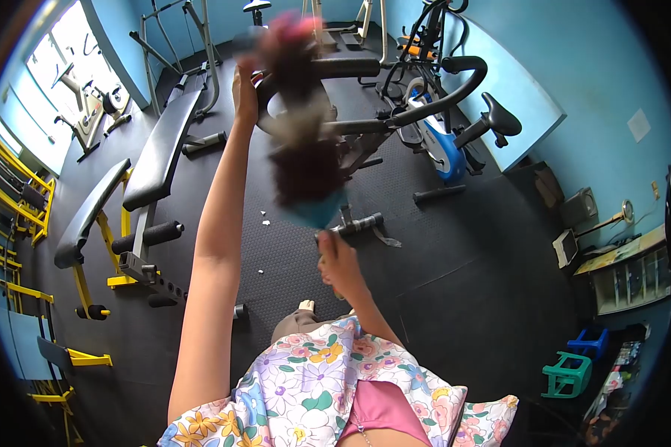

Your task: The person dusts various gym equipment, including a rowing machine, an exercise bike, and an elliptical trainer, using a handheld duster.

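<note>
My right hand point(338, 264) is closed around the handle of a fluffy duster. The duster point(306, 167), banded in pink, dark brown, cream and light blue, is raised in front of me and smeared by motion. Behind it stands an exercise machine with a black padded handlebar point(432, 112), partly hidden by the duster. My left arm is stretched far forward, and my left hand point(245, 97) grips the left end of that machine's bar. The duster's blur covers some of its fingers.
A black padded bench point(164, 153) with yellow supports stands to the left. At right are a blue-and-white exercise bike point(443, 153), a green stool point(568, 375) and a blue stool point(590, 344). White scraps point(266, 223) lie on the black floor mat point(455, 298).
</note>
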`<act>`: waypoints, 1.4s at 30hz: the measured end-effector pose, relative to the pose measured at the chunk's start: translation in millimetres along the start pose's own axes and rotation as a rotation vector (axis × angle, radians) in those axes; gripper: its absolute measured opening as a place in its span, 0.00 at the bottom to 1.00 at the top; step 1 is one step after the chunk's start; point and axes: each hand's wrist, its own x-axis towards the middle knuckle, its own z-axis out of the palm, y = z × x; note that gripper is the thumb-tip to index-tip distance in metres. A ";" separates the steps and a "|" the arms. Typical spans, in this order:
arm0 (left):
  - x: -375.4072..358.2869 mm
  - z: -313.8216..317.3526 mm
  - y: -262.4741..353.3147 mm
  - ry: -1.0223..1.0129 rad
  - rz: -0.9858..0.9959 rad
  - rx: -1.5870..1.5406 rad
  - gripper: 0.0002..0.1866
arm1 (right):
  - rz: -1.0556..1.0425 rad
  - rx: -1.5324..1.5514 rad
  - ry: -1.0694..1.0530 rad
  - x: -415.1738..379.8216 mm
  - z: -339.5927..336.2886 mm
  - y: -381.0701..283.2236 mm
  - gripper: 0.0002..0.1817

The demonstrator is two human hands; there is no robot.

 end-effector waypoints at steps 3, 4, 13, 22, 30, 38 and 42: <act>1.6 -19.9 -1.8 -0.083 -0.085 -0.303 0.36 | -0.043 -0.112 -0.025 -1.4 1.5 -2.6 0.19; 3.4 -24.1 -3.9 -0.123 -0.124 -0.458 0.34 | -0.065 -0.142 0.014 0.7 -1.9 -4.2 0.20; 10.5 -36.5 -32.8 0.168 0.063 0.061 0.35 | -0.222 -0.254 0.033 29.9 -13.3 5.4 0.22; -8.5 -20.2 -26.6 0.499 0.473 1.160 0.37 | 0.053 -0.445 -0.141 35.6 -64.4 -11.6 0.26; -8.6 5.0 -13.4 -0.070 0.162 0.510 0.33 | 0.313 -0.115 0.307 61.8 -142.4 38.8 0.25; -12.5 7.8 -13.5 -0.027 0.215 0.488 0.27 | 0.202 -0.387 0.197 76.5 -150.3 53.1 0.25; -13.9 10.6 -10.9 0.013 0.220 0.476 0.26 | 0.107 -0.342 0.360 88.0 -173.8 75.0 0.26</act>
